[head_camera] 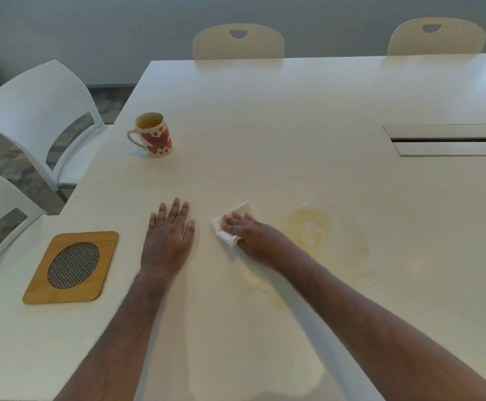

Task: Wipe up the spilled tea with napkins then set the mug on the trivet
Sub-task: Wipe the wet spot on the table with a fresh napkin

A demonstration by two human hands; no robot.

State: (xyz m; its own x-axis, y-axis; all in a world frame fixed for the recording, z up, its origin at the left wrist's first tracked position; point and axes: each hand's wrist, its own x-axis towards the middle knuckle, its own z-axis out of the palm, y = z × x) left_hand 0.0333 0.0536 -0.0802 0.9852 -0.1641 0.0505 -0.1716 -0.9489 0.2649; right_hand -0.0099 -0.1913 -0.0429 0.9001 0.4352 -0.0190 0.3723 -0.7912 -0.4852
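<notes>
Right hand (246,231) curled around napkin (230,227) beside tea spill (311,230), left hand (168,237) flat, fingers spread, holding nothing

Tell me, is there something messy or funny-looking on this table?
Yes. Yellowish tea is smeared on the white table, just right of the right hand holding a napkin. More streaks sit nearer the person. The mug stands upright, off the trivet.

We are looking at a smooth, faintly glossy white counter (294,111) showing soft reflections. We are seeing a glossy ceramic-looking mug printed with red hearts (153,134), a square matt wooden trivet (71,267) holding an oval woven metal mesh, a soft white paper napkin (230,227), moulded white plastic chairs (39,111), and a brushed metal cable hatch (450,140).
</notes>
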